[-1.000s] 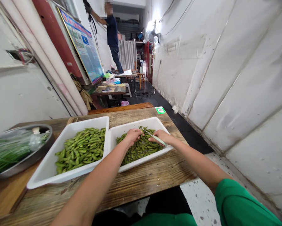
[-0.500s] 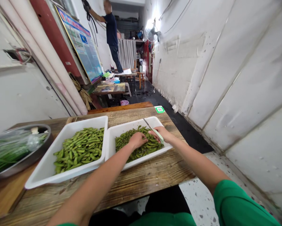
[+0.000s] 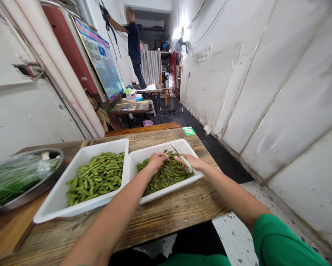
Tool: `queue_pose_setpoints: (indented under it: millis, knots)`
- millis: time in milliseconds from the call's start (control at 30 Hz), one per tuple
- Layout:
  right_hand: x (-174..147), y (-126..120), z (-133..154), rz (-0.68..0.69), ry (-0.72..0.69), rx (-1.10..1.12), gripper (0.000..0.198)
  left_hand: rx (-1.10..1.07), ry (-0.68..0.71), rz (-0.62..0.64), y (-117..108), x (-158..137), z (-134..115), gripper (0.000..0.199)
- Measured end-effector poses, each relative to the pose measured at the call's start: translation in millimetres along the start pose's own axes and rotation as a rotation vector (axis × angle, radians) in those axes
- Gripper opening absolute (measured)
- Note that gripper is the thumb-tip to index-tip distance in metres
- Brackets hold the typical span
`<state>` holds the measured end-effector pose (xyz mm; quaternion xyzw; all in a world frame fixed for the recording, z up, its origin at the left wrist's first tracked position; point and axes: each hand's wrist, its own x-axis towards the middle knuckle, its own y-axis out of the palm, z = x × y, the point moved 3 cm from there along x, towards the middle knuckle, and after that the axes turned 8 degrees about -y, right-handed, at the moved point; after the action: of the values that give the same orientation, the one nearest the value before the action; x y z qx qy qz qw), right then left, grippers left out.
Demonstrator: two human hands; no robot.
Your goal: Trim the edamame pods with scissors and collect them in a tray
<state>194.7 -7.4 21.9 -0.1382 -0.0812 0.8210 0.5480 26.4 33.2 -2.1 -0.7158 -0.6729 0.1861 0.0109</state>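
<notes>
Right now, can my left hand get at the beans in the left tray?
Probably yes: nothing covers those beans, and only the tray walls stand between them and your left hand.

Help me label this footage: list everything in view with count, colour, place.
Wooden table: one, brown, foreground
Left tray: one, white, on table
Right tray: one, white, beside it
Pods: many, green, in both trays
Bladed tool: one, pale green handle, in right hand
Metal bowl: one, silver, left of trays
Plastic bag of greens: one, clear, in bowl
Wooden board: one, brown, lower left
QR card: one, green-and-white, table's far edge
Bench: one, brown, beyond table
Poster: one, mostly blue, left side
Person: one, dark clothes, back left
Stool: one, orange-brown, back
Clutter: several items, mixed, back
Right sleeve: one, green, lower right
Left hand: one, bare, over pods
Right hand: one, bare, over pods
</notes>
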Motion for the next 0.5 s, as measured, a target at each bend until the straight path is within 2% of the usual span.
queue_pose_setpoints:
  millis: [133,367,500]
  knots:
    - [-5,2,2,0.079,0.048,-0.077,0.05,-0.225,-0.047,0.031,-6,3,-2,0.028]
    - [-3,2,0,0.078,-0.007,-0.086,0.051,-0.263,-0.09,0.108,-3,-5,-9,0.024]
    - [-3,3,2,0.045,-0.006,-0.019,0.05,-0.274,-0.084,0.097,-4,-7,-12,0.022]
